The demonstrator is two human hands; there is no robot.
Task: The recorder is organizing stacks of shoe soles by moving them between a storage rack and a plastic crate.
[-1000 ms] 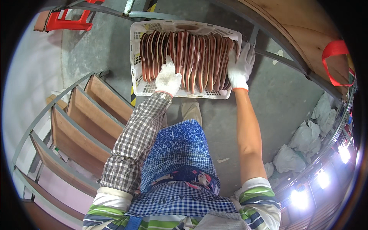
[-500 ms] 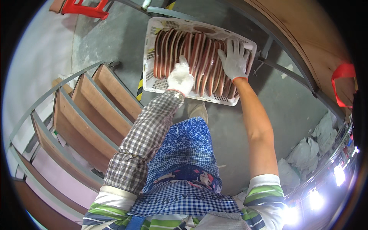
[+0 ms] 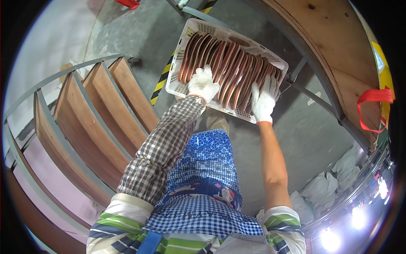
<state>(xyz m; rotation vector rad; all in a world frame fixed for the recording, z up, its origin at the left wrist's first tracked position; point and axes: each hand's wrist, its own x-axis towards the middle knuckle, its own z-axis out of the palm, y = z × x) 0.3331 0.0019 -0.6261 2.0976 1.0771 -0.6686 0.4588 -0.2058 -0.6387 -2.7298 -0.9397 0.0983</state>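
Observation:
A white plastic crate [image 3: 175,86] holds a tightly packed row of thin, curved reddish-brown pieces with pale edges [image 3: 230,67], standing on edge and looking like shoe soles. My left hand [image 3: 203,85], in a white glove, rests against the near ends of the row, left of the middle. Its fingers are slightly bent and apart, with no piece visibly gripped. At the row's right end my gloved right hand [image 3: 264,101] lies over the near ends, fingers stretched out and thumb apart. The pieces beneath both palms are hidden.
On my left stands a metal rack with slanted brown boards [image 3: 95,112]. A metal frame with a wooden panel [image 3: 338,55] rises at the right, a red strap [image 3: 368,108] hanging from it. Whitish bags [image 3: 317,188] lie at lower right. Yellow-black tape [image 3: 160,84] marks the floor.
My right hand has slid toward me, from the top of the row to its near right end. My left hand's pointing finger has drawn in. The crate appears turned slightly and farther right.

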